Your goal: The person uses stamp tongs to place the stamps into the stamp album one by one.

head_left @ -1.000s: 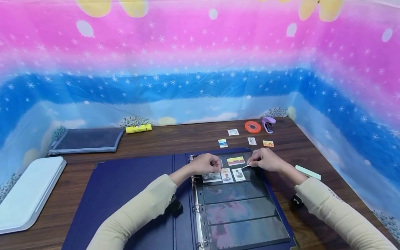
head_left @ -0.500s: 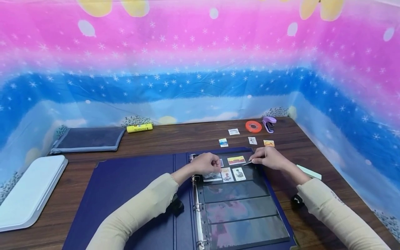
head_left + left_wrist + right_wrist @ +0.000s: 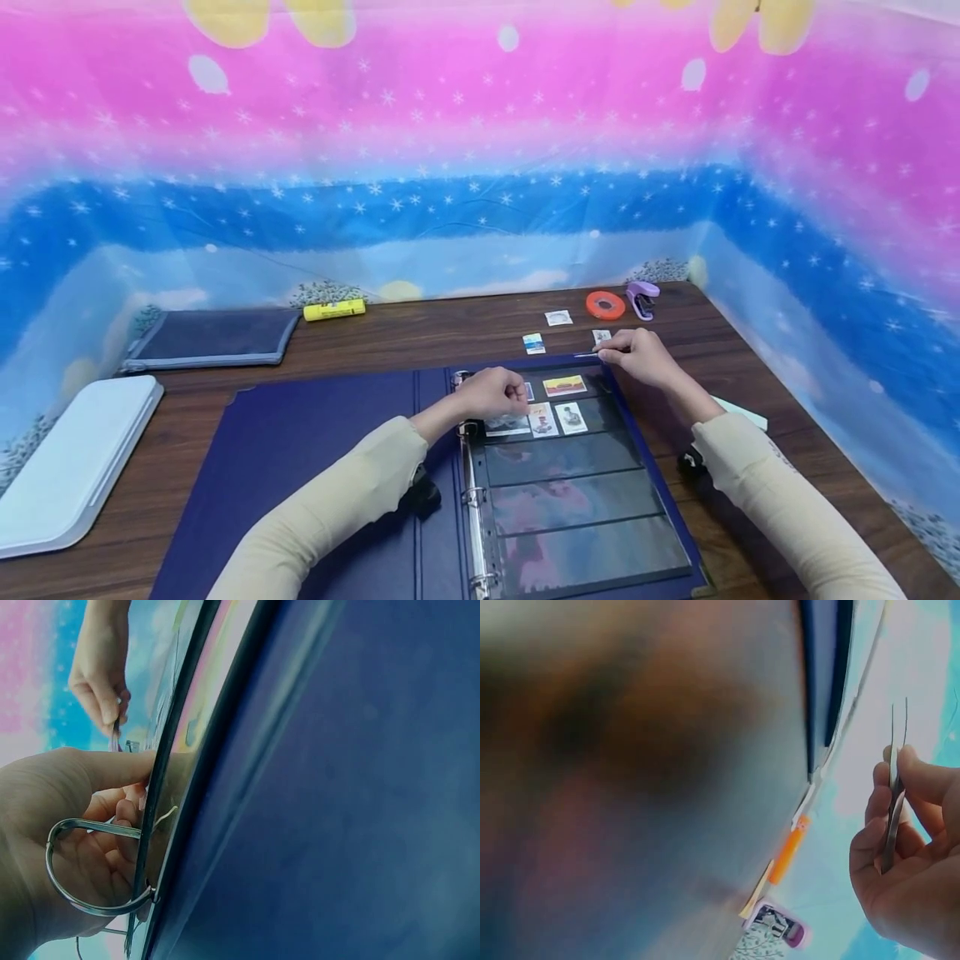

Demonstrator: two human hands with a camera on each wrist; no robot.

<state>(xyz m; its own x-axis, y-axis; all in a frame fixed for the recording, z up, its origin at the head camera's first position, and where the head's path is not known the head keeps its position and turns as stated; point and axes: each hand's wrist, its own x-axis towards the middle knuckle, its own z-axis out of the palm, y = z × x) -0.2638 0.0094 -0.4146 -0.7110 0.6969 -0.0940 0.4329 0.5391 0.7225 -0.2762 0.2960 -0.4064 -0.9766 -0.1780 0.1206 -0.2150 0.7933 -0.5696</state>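
Note:
A blue ring binder (image 3: 322,467) lies open, with a black page of clear pocket strips (image 3: 570,500) on its right side. Several stamps sit in the top two rows, among them a yellow-and-red stamp (image 3: 564,385) and two upright white ones, such as the right-hand stamp (image 3: 572,418). My left hand (image 3: 491,393), fingers curled, rests at the page beside the upper ring (image 3: 94,825); I cannot tell whether its fingertips pinch anything. My right hand (image 3: 639,357) pinches metal tweezers (image 3: 894,802) over the binder's top edge; their tips stand apart with nothing between them.
Loose stamps lie beyond the binder, including a blue-and-white stamp (image 3: 533,343) and a pale stamp (image 3: 558,317). Behind are an orange tape roll (image 3: 605,305), a purple stapler (image 3: 642,300) and a yellow glue stick (image 3: 334,310). At left are a mesh pouch (image 3: 213,337) and a white case (image 3: 75,467).
My right hand has lifted the tweezers away from the second-row stamp and moved up to the page's top edge, now covering the orange loose stamp. My left hand stays in place.

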